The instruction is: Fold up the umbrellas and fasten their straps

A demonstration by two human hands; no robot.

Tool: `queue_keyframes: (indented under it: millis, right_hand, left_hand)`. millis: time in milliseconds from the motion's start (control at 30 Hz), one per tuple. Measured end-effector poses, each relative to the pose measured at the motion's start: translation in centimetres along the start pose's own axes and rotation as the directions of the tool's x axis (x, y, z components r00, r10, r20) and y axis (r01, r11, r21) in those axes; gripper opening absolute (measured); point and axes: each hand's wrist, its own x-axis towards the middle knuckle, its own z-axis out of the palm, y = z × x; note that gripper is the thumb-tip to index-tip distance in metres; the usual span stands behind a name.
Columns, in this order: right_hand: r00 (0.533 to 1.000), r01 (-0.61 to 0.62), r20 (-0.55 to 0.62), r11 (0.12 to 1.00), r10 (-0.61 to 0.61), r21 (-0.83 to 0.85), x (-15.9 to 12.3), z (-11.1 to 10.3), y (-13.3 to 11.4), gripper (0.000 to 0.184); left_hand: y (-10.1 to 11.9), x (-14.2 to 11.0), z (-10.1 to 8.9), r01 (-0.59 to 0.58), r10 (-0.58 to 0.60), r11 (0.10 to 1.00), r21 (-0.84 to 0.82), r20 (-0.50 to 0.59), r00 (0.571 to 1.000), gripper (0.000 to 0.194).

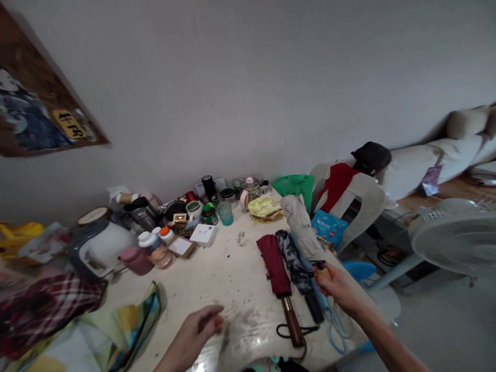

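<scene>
One grip (right hand (337,285)) is clamping pale umbrella (302,226) right of maroon umbrella (274,264), seemingly aligning; left hand (192,334) is hovering, parted; releasing requires loosening.

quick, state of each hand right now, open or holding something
Left hand: open, fingers loosely bent, nothing visible in it.
Right hand: closed on the tan handle of the pale gray umbrella.
</scene>
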Motion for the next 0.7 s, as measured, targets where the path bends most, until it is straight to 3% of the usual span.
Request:
queue_keyframes:
  millis: [67,133,233,300,367,400,500,600,700]
  right_hand:
    - [0.983,-0.001,0.179,0.985,-0.030,0.172,-0.8,2.5,-3.4,0.038]
    - [0.929,-0.056,0.361,0.934,-0.081,0.353,-1.7,5.3,-5.9,0.038]
    - [0.741,-0.309,0.636,0.731,-0.216,0.609,-3.2,9.3,-7.6,0.038]
    - [0.597,-0.511,0.738,0.561,-0.313,0.652,-3.9,11.4,-7.7,0.034]
    - [0.507,-0.632,0.785,0.466,-0.355,0.619,-4.3,12.7,-7.8,0.034]
    - [0.485,-0.657,0.807,0.469,-0.337,0.590,-4.4,13.2,-8.0,0.036]
    - [0.487,-0.626,0.861,0.628,-0.149,0.463,-4.6,14.2,-9.1,0.041]
    - [0.581,-0.538,0.813,0.767,0.035,0.351,-4.7,14.8,-10.3,0.042]
    - [0.704,-0.422,0.701,0.861,0.113,0.285,-4.7,15.2,-10.8,0.039]
  left_hand:
    - [3.2,1.1,0.7,-0.077,0.073,0.975,-0.206,-0.028,0.997,0.066]
    - [6.0,2.2,1.4,-0.223,0.206,0.888,-0.403,-0.086,0.975,0.062]
    - [8.5,3.3,2.2,-0.314,0.320,0.656,-0.687,-0.125,0.939,0.057]
    - [9.0,3.3,2.4,-0.320,0.371,0.537,-0.781,-0.122,0.920,0.053]
    - [8.9,2.8,2.3,-0.350,0.398,0.471,-0.810,-0.159,0.903,0.045]
    - [8.7,2.4,2.2,-0.380,0.402,0.460,-0.803,-0.193,0.895,0.041]
    - [8.2,1.4,1.7,-0.468,0.401,0.531,-0.706,-0.276,0.873,0.038]
    - [7.7,1.0,1.3,-0.462,0.377,0.646,-0.608,-0.271,0.885,0.049]
    - [7.2,1.1,1.3,-0.433,0.264,0.665,-0.608,-0.352,0.898,0.056]
